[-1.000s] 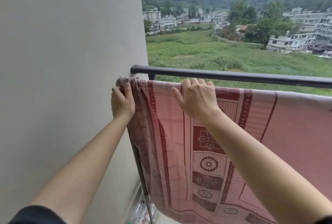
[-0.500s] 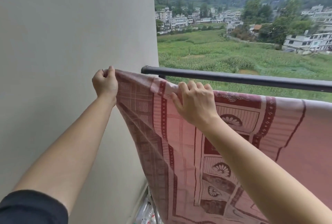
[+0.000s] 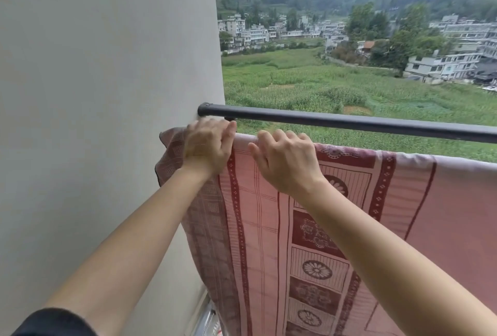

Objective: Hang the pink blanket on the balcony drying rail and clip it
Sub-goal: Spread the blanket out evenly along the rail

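Note:
The pink blanket [image 3: 269,228], patterned with dark red borders and flower squares, hangs over a near rail that it hides, stretching off to the right. Its left corner [image 3: 169,147] sticks out loose against the wall. My left hand [image 3: 207,144] curls over the blanket's top edge near that corner. My right hand [image 3: 285,163] sits just to the right of it, fingers also curled over the top fold. The two hands are almost touching.
A dark metal rail [image 3: 349,121] runs from the wall to the right, just beyond and above the blanket's top. The grey wall [image 3: 107,120] closes off the left side. Something shiny [image 3: 208,319] lies low by the wall. Fields and buildings lie far below.
My left hand had lifted the blanket's left corner up and out toward the wall; it has now moved right and down onto the top edge beside my right hand. The corner hangs loose.

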